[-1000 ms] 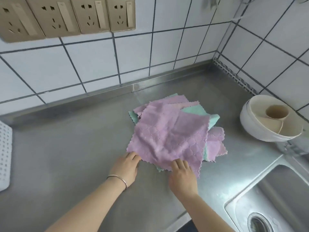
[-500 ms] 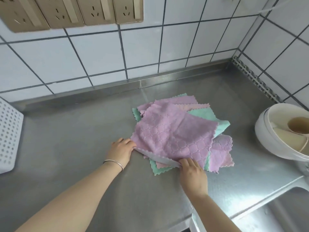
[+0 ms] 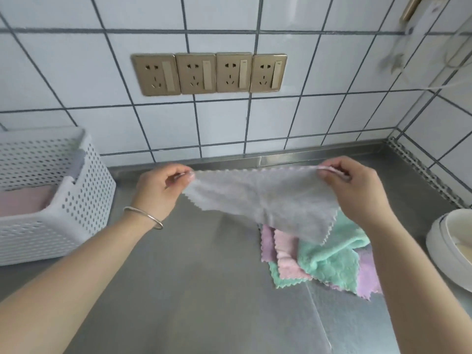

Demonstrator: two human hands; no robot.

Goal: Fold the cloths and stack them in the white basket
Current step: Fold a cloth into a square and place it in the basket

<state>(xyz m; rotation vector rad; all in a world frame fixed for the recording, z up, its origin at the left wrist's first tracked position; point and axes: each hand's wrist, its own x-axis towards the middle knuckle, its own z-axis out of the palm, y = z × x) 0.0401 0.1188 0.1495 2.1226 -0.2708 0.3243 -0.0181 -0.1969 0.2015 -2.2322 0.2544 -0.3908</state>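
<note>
Cloth [image 3: 263,198] lifted off pile [image 3: 329,261], corners pinched by both hands' fingers [image 3: 329,169]

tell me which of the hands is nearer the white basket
Left. The left hand is just right of the white basket; the right hand is farther right, over the cloth pile.

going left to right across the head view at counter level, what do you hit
white perforated plastic basket → left hand → pale grey cloth held up by both hands → right hand → white round bowl at the right edge
</note>
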